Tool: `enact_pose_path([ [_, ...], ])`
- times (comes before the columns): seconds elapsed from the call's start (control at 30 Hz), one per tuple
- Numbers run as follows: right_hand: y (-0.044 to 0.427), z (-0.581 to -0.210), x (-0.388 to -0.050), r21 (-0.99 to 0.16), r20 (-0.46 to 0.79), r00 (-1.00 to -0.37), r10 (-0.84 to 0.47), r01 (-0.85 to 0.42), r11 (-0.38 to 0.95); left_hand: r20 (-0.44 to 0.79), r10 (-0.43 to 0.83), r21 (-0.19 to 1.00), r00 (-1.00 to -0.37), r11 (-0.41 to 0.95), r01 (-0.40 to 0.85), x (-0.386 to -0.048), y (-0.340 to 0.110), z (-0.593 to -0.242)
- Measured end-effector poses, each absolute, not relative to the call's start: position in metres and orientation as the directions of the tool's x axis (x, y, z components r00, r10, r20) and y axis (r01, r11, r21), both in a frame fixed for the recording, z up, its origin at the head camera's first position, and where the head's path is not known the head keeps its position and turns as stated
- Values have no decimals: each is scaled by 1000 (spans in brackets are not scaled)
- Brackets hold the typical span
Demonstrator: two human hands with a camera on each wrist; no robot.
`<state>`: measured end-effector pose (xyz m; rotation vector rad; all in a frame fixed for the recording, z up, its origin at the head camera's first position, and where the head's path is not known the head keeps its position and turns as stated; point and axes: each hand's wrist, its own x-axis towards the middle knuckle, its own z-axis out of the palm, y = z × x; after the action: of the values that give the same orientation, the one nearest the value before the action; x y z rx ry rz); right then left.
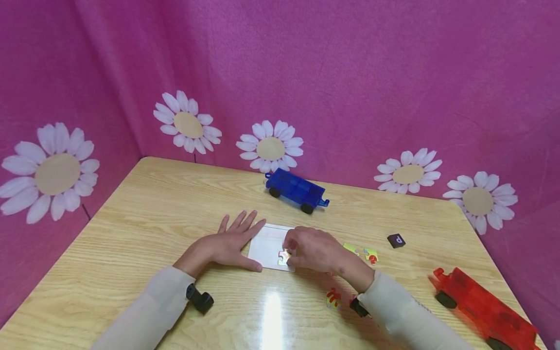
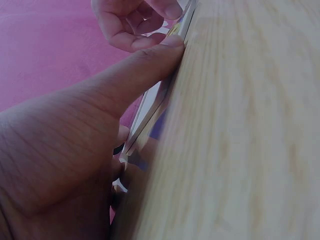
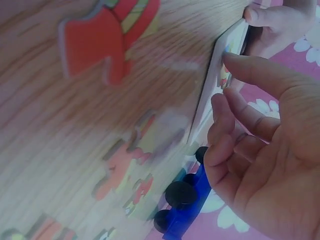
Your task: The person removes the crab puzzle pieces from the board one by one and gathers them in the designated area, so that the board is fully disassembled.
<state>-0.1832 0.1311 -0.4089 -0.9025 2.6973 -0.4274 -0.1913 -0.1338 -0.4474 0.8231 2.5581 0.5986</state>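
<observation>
A white square puzzle board (image 1: 268, 243) lies on the wooden table between the two hands. My left hand (image 1: 225, 246) rests at its left side with fingers spread and straight, the thumb touching the near edge and the index finger the far left corner. On the right part of the board, my right hand (image 1: 316, 251) pinches a small jigsaw piece (image 1: 283, 257) between thumb and index finger. Its other fingers are curled. In the right wrist view the piece's colours show only partly behind the thumb (image 3: 255, 72).
Loose jigsaw pieces lie right of the board, including a yellow-and-red piece (image 1: 372, 255) and one nearer (image 1: 333, 298), by the right forearm. A blue toy wagon (image 1: 295, 188) stands behind, a red toy wagon (image 1: 485, 306) at right, and a black lettered cube (image 1: 396, 240) between.
</observation>
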Motion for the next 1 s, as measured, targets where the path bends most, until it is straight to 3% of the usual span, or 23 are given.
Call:
enact_pose_path([
  [0.4,132,-404,-187,-436,-30,-751,-659,-584,685,-228,615,498,-755,740,453,-192,-134,-448],
  [1.0,136,-405,-187,-580,-42,-744,-667,-526,622,-232,616,499,-753,740,451,-192,-133,-448],
])
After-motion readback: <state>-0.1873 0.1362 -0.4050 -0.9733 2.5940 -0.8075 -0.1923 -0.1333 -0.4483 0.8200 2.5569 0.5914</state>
